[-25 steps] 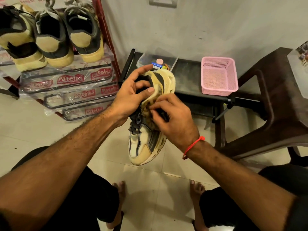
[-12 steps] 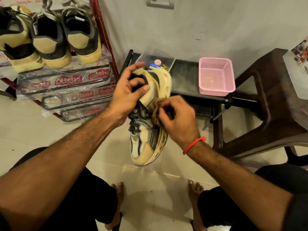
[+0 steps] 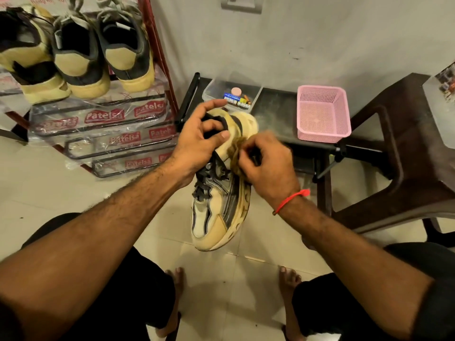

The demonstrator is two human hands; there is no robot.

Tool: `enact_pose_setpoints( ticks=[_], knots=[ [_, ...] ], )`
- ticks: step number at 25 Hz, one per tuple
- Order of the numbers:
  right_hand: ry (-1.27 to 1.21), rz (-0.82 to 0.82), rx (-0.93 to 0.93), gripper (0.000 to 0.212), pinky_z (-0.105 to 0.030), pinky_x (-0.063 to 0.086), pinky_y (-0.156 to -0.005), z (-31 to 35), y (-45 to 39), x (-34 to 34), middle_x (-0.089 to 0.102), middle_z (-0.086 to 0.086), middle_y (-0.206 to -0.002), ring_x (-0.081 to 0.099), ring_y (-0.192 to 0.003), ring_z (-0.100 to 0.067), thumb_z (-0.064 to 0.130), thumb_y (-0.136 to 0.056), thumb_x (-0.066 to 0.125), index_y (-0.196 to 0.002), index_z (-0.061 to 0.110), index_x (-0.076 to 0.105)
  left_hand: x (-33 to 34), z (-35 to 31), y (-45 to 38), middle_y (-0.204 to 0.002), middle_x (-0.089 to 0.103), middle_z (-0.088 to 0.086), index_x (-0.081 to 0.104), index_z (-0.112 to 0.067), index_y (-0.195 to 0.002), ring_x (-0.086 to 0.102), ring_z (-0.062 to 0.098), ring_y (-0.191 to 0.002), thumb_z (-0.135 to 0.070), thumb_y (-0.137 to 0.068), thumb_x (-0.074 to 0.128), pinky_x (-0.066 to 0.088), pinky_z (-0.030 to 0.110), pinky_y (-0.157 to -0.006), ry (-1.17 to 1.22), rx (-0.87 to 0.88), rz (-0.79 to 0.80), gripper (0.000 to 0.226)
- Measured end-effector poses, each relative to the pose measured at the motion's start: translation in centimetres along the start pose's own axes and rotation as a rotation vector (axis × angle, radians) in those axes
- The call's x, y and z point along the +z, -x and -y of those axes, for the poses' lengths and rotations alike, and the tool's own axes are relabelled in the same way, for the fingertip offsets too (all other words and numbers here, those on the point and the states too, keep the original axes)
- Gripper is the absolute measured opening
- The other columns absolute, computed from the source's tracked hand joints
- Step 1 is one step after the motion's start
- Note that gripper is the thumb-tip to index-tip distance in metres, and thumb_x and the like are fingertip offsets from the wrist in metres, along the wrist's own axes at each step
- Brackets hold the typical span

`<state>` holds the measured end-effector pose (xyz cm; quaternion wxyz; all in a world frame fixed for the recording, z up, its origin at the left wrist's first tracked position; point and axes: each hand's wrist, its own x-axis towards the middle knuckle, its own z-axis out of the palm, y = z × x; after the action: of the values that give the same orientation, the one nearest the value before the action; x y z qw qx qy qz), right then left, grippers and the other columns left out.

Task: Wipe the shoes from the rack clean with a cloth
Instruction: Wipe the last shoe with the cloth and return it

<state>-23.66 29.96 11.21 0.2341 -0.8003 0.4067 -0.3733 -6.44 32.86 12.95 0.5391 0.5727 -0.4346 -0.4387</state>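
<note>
— Two hands, why? Left hand (image 3: 199, 141) grips the shoe (image 3: 219, 193) by its collar, toe down above the floor.
— Steadying it; right hand's (image 3: 268, 163) curled fingers press the cloth (image 3: 236, 151) on its side.

Both grips (image 3: 199, 141) (image 3: 268, 166) curled, forearms converging

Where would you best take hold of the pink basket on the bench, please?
Grip the pink basket by its near rim, coming from above with thumb inside and fingers outside. It stands upright and open-topped, its mesh walls look thin enough to pinch, and that side seems unobstructed.
</note>
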Motion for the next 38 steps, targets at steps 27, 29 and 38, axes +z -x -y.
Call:
enact_pose_setpoints(
  ticks=[27, 29, 38],
  knots=[
    [-0.029, 0.112, -0.143, 0.021, -0.030, 0.052, -0.094, 1.3, 0.0, 0.5, 0.065, -0.005, -0.112, 0.062, -0.104, -0.016, 0.019, -0.087, 0.073, -0.106, 0.012, 0.074, 0.2, -0.5, 0.1, -0.108, 0.072, 0.012, 0.059, -0.022, -0.131, 0.072, 0.021, -0.091, 0.003, -0.098, 0.058, 0.061, 0.037, -0.072, 0.085, -0.239, -0.196, 0.042],
    [-0.020, 0.176, -0.217, 0.021, -0.031, 0.053, -0.093, 1.8, 1.4, 0.9, 0.065, -0.005, -0.112, 0.062, -0.104, -0.019, 0.019, -0.086, 0.073, -0.106, 0.011, 0.074, 0.2, -0.5, 0.0, -0.102, 0.073, 0.008, 0.059, -0.022, -0.129, 0.071, 0.018, -0.091, 0.005, -0.097, 0.059, 0.062, 0.037, -0.077, 0.072, -0.230, -0.212, 0.041],
    [0.055, 0.326, -0.291, 0.020, -0.040, 0.056, -0.086, 0.7, 1.7, 0.9, 0.065, -0.006, -0.108, 0.062, -0.098, -0.023, 0.022, -0.084, 0.071, -0.100, 0.010, 0.073, -0.4, -0.5, -0.8, -0.086, 0.068, -0.002, 0.057, -0.022, -0.117, 0.067, 0.008, -0.074, 0.006, -0.096, 0.060, 0.058, 0.031, -0.065, 0.080, -0.187, -0.307, 0.035]
  ],
)
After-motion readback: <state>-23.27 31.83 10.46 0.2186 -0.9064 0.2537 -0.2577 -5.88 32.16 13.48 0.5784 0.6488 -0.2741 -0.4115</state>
